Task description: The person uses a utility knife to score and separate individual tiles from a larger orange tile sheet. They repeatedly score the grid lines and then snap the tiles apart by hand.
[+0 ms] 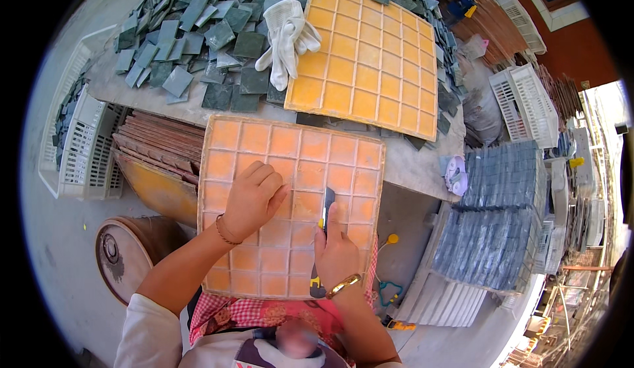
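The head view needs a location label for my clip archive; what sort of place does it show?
Probably a tile or stone workshop: loose grey-green tiles are heaped on a worktable, an orange gridded tray lies before the person, and white plastic crates stand around.

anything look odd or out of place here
Mildly: white gloves lie draped over the left edge of the yellow grid panel and some green tiles, while the right hand, holding a utility knife, is bare. The tiles are also heaped askew.
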{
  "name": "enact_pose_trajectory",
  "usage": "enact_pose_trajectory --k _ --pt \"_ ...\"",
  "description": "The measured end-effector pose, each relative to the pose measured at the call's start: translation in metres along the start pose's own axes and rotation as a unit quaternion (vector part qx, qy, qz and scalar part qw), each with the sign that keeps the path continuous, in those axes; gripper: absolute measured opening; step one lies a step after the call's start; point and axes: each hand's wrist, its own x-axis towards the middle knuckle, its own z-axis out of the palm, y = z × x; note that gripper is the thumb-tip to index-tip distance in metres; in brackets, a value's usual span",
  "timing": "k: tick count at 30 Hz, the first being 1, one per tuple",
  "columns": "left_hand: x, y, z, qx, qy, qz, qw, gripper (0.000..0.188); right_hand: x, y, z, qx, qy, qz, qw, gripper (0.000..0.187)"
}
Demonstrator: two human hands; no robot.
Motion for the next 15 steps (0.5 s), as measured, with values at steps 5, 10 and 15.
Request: enact_pose_trajectory --k 5,10,15 --pt "0.001 0.012 0.006 -0.037 -0.030 0.014 0.999 0.016 -0.010 0.025 -0.018 0.115 0.076 -0.020 0.990 0.048" --pt "0.019 0.027 0.035 -0.040 -0.086 0.049 0.994 0.015 -0.016 0.035 -0.029 0.130 0.089 -0.020 0.987 0.052" --pt "0.034 0.043 0.044 0.002 -0.135 0.034 0.990 0.018 -0.018 0.052 -0.033 0.156 0.104 -0.021 0.982 0.052"
